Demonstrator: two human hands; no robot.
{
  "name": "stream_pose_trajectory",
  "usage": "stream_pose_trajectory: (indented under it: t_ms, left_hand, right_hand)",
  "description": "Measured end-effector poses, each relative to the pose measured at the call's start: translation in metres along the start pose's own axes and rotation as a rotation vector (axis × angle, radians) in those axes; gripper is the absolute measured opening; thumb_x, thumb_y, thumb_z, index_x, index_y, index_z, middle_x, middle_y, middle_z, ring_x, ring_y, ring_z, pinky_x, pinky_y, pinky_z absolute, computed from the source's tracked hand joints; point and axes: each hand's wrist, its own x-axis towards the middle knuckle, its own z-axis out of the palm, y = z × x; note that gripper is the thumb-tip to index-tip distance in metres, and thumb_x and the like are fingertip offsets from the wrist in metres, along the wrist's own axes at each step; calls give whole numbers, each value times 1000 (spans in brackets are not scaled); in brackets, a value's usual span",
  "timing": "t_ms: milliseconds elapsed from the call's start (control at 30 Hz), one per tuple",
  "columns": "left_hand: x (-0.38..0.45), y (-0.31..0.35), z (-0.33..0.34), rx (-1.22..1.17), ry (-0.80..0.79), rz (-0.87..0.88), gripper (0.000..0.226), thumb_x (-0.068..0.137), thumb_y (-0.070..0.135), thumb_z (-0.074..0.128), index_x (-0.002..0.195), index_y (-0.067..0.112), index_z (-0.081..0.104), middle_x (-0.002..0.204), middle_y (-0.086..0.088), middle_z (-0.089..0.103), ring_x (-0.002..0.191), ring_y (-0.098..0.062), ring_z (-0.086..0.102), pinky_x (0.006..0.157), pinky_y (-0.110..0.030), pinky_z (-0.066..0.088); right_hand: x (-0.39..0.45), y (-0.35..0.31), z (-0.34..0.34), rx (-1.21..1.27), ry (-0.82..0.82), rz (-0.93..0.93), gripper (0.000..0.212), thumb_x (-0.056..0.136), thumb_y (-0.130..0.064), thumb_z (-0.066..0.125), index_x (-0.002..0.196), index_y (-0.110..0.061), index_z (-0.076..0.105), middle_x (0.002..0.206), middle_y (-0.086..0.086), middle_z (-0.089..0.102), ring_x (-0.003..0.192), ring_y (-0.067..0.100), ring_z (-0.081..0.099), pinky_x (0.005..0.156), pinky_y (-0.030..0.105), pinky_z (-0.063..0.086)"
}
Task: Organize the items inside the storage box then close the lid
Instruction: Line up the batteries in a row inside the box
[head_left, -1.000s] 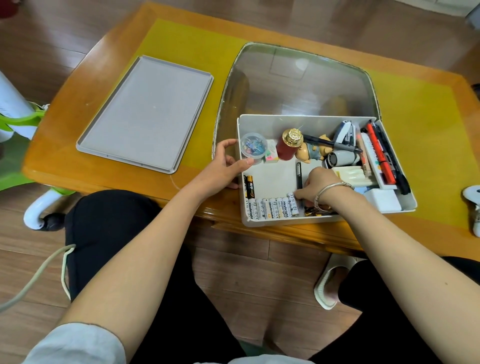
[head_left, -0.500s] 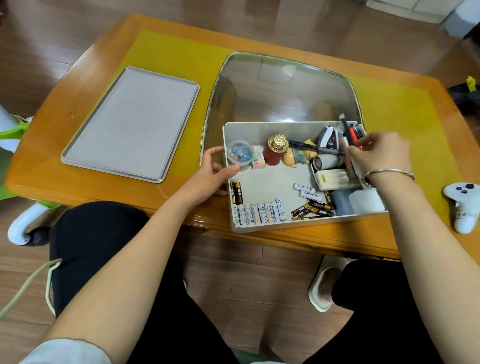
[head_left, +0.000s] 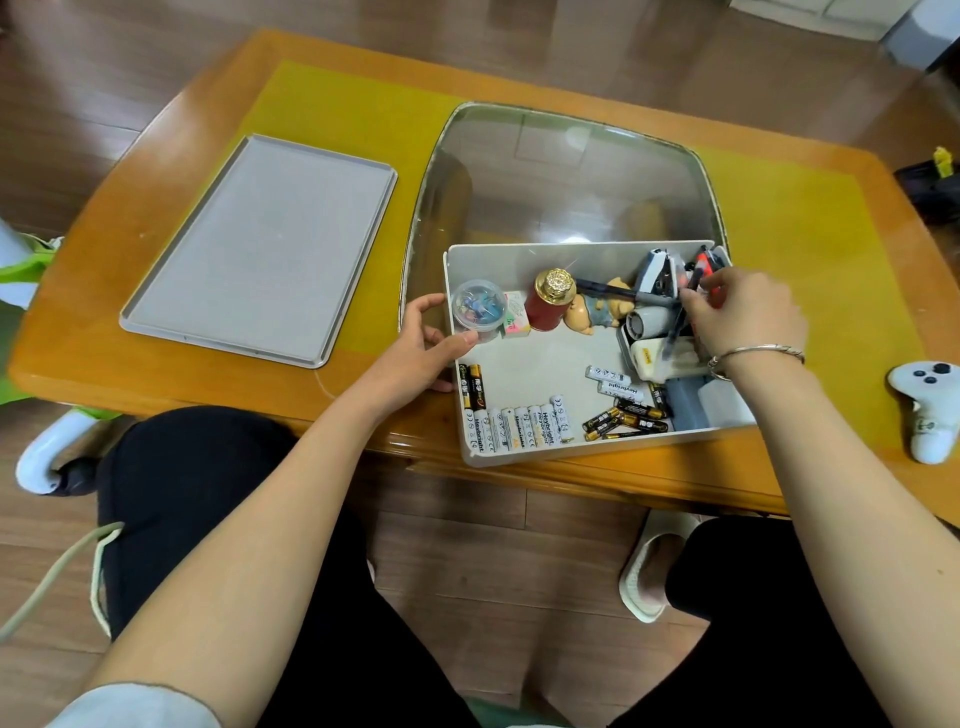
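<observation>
Storage box (head_left: 519, 457) at counter's near edge, partly sorted: white batteries (head_left: 519, 426) rowed, others loose. Lid (head_left: 260, 249) off, lying left. Left hand (head_left: 426, 343) grips box wall; right hand (head_left: 743, 317) pinches pens (head_left: 691, 283).

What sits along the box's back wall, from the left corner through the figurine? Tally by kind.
Clear tub of pins: 1
Sticky-note pad: 1
Red bottle with gold cap: 1
Figurine: 1
Dark pen lying across the figurine: 1
Total: 5
</observation>
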Motion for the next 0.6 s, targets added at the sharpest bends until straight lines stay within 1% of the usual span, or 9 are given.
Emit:
stream_pose_trajectory:
  t_ms: [67,133,267,333,433,500,600]
  left_hand:
    - [0,0,0,1,2,-1,63,90,39,59,141,29,23,94,2,50,79,-4,58,49,-4,43]
    - [0,0,1,-4,1,-1,63,90,38,59,141,29,23,96,0,51,81,-5,59,49,-3,43]
    - [-1,1,0,-12,-2,5,64,91,37,59,142,27,22,96,-3,51,82,-7,59,50,-3,43]
    - [-1,2,0,-14,-6,2,63,91,37,59,142,28,22,96,-3,52,82,-7,59,50,-3,43]
    - [-2,3,0,-1,-3,2,63,91,38,58,141,28,22,99,-4,52,82,-6,58,50,-2,42]
    - [-2,3,0,6,-1,2,63,91,38,58,142,28,22,100,-5,53,83,-5,58,50,-2,42]
    - [-3,4,0,19,2,-2,63,91,38,58,142,28,22,103,-6,56,83,-6,59,49,-3,42]
  right_hand:
    - [1,-5,2,-23,-17,3,37,83,-49,62,99,-15,68,104,17,63,94,38,60,67,34,39]
    - [3,-10,3,-41,-43,19,34,81,-49,65,91,-16,70,100,16,64,90,37,61,64,31,39]
    - [7,-15,4,-33,-50,38,21,79,-32,64,86,-14,71,93,17,65,86,38,60,63,30,38]
    - [6,-15,4,2,-22,49,20,79,-29,61,84,-12,70,90,19,66,84,39,59,62,30,37]
    - [10,-11,-1,104,59,54,24,80,-32,59,89,-12,69,92,21,67,87,41,59,62,31,38]
    - [16,-8,-6,154,100,39,26,81,-33,59,96,-15,70,94,19,69,89,40,61,66,33,42]
    - [26,-5,-12,163,99,16,29,81,-37,65,101,-17,70,97,17,70,92,37,62,71,33,46]
